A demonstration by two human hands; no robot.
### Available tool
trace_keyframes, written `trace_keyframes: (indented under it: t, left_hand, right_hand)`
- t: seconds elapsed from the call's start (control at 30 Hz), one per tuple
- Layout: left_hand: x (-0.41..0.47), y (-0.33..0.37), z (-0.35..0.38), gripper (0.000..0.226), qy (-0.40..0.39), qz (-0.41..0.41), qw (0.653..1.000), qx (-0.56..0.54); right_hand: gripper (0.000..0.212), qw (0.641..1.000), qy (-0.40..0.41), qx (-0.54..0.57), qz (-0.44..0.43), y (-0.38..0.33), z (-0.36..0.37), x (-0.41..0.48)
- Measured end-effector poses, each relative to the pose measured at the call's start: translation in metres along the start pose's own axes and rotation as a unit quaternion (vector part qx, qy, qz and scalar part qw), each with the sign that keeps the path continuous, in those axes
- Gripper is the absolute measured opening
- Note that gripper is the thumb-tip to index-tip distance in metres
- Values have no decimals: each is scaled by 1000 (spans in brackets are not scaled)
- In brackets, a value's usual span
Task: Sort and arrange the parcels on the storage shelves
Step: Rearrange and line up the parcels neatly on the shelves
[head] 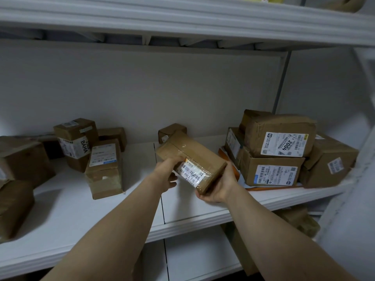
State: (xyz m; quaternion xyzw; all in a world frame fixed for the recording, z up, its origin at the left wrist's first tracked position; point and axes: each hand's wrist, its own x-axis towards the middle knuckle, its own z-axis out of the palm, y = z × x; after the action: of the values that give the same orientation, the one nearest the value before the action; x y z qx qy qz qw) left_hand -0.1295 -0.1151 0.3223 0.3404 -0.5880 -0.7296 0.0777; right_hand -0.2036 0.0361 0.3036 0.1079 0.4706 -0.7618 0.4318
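Now both hands (pixel 166 175) gripping flat parcel (pixel 190 159), above shelf (pixel 101 209)

Plain white wall (pixel 142 94) behind, shadowed above

Brown taped parcel (pixel 190 159), tilted, labelled, above white shelf (pixel 203 209).

**Occluded and truncated regions, head view of the storage shelves.**
The fingers of the left hand (pixel 168 175) are hidden beneath the held parcel (pixel 190 157), and those of the right hand (pixel 220 185) behind its near end. The fine print on its label (pixel 189 173) is too small to read. The parcel screens the lower part of a small box (pixel 172 130). Two boxes (pixel 20 159) are cut by the left edge. An orange envelope (pixel 224 154) is largely covered by the right-hand stack (pixel 272 159). The shelf board (pixel 203 203) partly masks a lower-shelf parcel (pixel 300 220).
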Motion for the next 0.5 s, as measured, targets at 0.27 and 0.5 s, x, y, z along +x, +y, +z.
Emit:
trace_keyframes:
  t: [0.27,0.5]
  left_hand:
    - [5,1,-1,43,-31,34,997,-63]
    - [6,9,-2,78,30,110,993,13]
  right_hand:
    - [59,999,46,-24,16,-5,-3,14]
    - [63,979,126,-101,-122,-15,4,19]
